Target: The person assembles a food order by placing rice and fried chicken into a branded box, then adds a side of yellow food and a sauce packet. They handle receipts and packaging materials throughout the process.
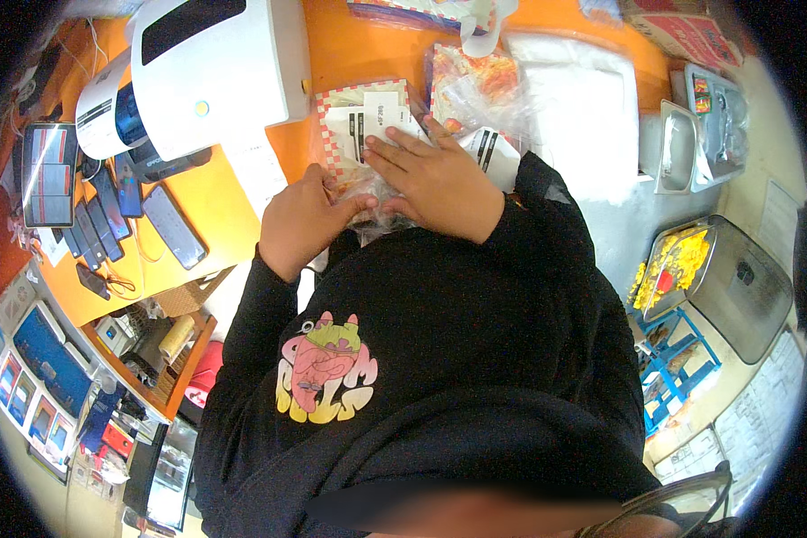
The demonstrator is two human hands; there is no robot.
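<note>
Closest in, a black long-sleeved top [475,332] with a pink cartoon print filled the lower middle. Just beyond it, the right hand [444,184] lay flat with its fingers spread over a clear-wrapped flat package with a red-and-white checked border and a white label [366,108], which rested on the orange tabletop [354,49]. The left hand [305,220] had its fingers curled at the package's lower left corner, thumb toward the right hand; whether it gripped the crinkled plastic there, I could not tell. Just right of the package sat a clear-wrapped packet with an orange-red food picture [484,67], and beside that a white plastic-covered stack [587,108]. Leftward stood a bulky white rounded machine [229,81], near a dark flat phone [174,226]. Farther right was a shallow rectangular metal pan [675,148].
</note>
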